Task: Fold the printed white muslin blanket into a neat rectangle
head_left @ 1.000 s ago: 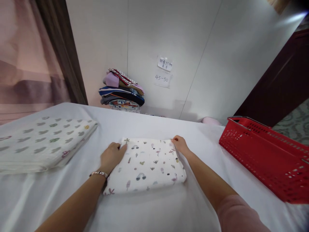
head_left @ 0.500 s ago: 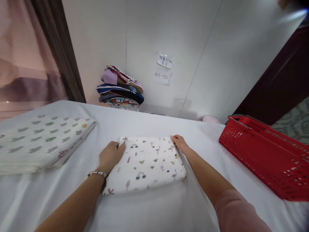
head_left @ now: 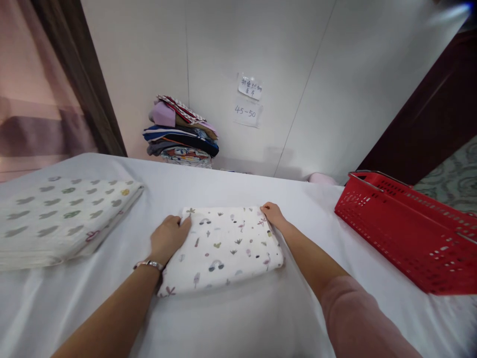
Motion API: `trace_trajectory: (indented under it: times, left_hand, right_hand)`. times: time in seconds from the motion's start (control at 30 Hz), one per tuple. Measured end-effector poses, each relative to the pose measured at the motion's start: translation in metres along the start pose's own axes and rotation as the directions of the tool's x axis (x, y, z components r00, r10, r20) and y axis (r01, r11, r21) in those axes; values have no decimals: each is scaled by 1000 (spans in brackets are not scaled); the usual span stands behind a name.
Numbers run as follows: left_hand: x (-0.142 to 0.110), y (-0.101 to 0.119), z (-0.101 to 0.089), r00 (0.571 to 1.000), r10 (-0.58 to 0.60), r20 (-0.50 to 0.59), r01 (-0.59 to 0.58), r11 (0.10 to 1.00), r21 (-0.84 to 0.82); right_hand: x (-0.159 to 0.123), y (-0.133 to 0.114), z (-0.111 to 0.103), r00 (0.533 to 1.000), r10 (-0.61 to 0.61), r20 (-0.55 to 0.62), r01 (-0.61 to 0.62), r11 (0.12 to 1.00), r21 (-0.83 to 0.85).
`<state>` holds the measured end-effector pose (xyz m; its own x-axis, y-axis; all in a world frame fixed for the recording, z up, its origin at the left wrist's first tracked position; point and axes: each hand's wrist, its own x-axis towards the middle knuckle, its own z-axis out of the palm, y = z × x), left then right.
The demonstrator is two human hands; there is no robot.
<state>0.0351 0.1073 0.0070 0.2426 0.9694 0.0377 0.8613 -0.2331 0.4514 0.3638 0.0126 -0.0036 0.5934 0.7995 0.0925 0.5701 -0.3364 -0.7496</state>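
A folded white cloth (head_left: 223,248) printed with flamingos, rainbows and small plants lies flat on the white-covered table (head_left: 238,323). My left hand (head_left: 169,238) grips its left edge near the far corner, the thumb on top and the fingers tucked out of sight at the side. A bracelet circles that wrist. At the far right corner, my right hand (head_left: 273,215) pinches the cloth between thumb and fingers. Farther left lies another folded white cloth (head_left: 63,219) with a grey cloud-like print, touched by neither hand.
A red plastic basket (head_left: 402,233) with a wire handle stands on the right side of the table. Beyond the far edge rises a stack of folded fabrics (head_left: 182,132) against the wall. Two paper notes (head_left: 248,102) hang there. Pink and brown curtains (head_left: 48,89) hang at left.
The view has shifted slightly, so everything sits a little further left and higher. Both hands keep their hold on the printed cloth, which stays in nearly the same place.
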Motion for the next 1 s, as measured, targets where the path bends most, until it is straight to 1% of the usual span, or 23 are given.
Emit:
trace_trajectory:
  times: [0.13,0.3,0.37,0.47,0.53,0.67,0.77,0.9,1.0]
  left_hand:
    - [1,0,1,1000,-4,-12,4,1000,3]
    - [2,-1,2,1000,-1,-8,1,1000,-4]
    - [3,-1,3,1000,6,-13,-6,1000,-4]
    - [3,-1,3,1000,11,-19,-11,1000,-5]
    - [3,-1,2,1000,9,-18,-9,1000,-11]
    - [2,0,0,1000,11,-13,-11,1000,-11]
    - [1,0,0,1000,20,-19,-20,1000,-6]
    - [2,-1,0,999,30,-21,-31,1000,-7]
    - [3,-1,1,999,28,-16,-28,1000,0]
  right_hand:
    - [-16,6,-12,1000,15,23,-16,999,31]
    - [-61,0,-35,995,31,99,-35,999,37]
    - [-80,-3,-41,989,28,143,-29,1000,6]
    - [-99,-6,-45,977,37,209,-18,996,-93]
    - [-106,-8,-45,970,60,234,-30,991,-127]
    - [-110,-11,-45,972,43,229,-24,996,-86]
    - [-111,-12,-46,976,40,215,-7,988,-156]
    - [-115,-11,-46,975,92,202,-37,965,-260]
    - [-117,-12,-43,975,111,193,-53,958,-283]
